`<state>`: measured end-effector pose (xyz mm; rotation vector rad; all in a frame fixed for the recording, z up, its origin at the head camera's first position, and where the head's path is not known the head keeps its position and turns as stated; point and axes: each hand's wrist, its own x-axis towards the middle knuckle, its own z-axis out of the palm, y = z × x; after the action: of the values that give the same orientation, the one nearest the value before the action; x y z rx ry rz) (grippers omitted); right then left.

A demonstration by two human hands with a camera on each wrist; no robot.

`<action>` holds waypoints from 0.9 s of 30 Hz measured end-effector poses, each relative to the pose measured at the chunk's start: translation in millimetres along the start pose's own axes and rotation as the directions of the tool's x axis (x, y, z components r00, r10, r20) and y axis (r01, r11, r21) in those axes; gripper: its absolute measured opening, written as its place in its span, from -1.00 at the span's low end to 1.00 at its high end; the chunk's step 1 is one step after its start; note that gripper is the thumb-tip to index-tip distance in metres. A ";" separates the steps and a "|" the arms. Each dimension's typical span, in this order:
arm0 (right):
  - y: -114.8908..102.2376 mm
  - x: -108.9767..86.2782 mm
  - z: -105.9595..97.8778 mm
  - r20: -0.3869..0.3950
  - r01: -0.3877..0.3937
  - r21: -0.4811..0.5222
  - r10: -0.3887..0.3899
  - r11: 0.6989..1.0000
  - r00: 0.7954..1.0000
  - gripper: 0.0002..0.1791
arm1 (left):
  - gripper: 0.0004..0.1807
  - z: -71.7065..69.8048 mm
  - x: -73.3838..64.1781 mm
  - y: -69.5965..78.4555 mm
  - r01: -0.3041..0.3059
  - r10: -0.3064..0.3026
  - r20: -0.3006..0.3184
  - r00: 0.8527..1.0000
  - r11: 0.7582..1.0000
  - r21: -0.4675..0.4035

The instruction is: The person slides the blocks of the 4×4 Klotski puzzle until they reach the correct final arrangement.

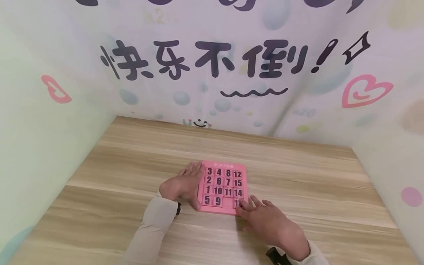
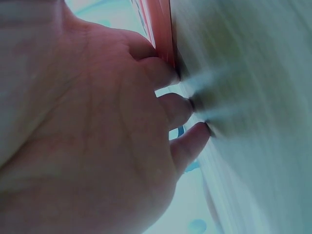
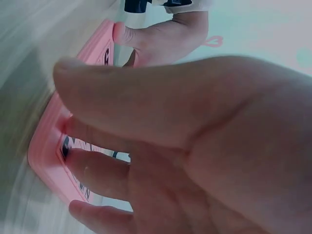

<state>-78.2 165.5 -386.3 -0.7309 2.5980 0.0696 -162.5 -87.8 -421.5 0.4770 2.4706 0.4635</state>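
A pink sliding number puzzle (image 1: 226, 210) lies flat on the wooden table in the head view. Its square tiles bear black numbers, and one slot is bare in the bottom row, right of the 9 tile (image 1: 217, 201). My left hand (image 1: 185, 186) rests along the puzzle's left edge, thumb at the near corner and fingers spread toward the far corner. In the left wrist view, fingertips (image 2: 187, 146) touch the tabletop beside the pink side. My right hand (image 1: 269, 222) has fingertips on the bottom-right tile (image 1: 236, 203), whose number they partly cover; the thumb extends apart from the tiles.
Light wood tabletop (image 1: 132, 154) surrounds the puzzle. Behind it hangs a pale printed cloth (image 1: 185, 106) with dark lettering, drops and hearts. A pale wall stands on the left. Dark bands (image 1: 276, 255) sit at both wrists.
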 end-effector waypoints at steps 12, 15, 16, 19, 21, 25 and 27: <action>-6.0 2.7 2.6 -0.040 0.027 -0.064 -0.030 0.998 0.999 -0.39 | 0.54 -1.9 -1.4 -2.2 -0.006 0.006 -0.010 1.000 1.000 -0.017; -7.5 4.3 2.4 -0.029 0.033 -0.060 -0.035 0.998 0.999 -0.37 | 0.54 -2.1 -0.9 -1.9 -0.005 0.005 -0.010 1.000 1.000 -0.021; -7.9 4.8 2.6 -0.027 0.034 -0.061 -0.036 0.998 0.999 -0.37 | 0.54 -2.2 -1.0 -1.7 -0.006 0.006 -0.011 1.000 1.000 -0.019; -8.9 5.4 3.0 -0.022 0.041 -0.069 -0.043 0.997 0.999 -0.36 | 0.54 -1.9 -1.0 -1.1 -0.012 0.012 -0.011 1.000 1.000 -0.008; -9.3 5.5 3.6 -0.022 0.048 -0.079 -0.050 0.996 0.999 -0.36 | 0.55 -1.5 -1.0 -0.7 -0.014 0.014 -0.012 1.000 1.000 0.000; -9.9 5.0 4.7 -0.027 0.066 -0.085 -0.069 0.994 0.997 -0.36 | 0.55 -0.7 -0.6 0.0 -0.013 0.013 -0.007 1.000 1.000 -0.003; -10.1 4.8 5.1 -0.031 0.073 -0.078 -0.075 0.994 0.997 -0.36 | 0.55 -0.5 -0.4 0.2 -0.015 0.015 -0.007 1.000 1.000 -0.005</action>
<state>-74.8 155.3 -392.2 -0.8623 2.6102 0.1365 -162.5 -87.9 -420.8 0.4924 2.4731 0.4784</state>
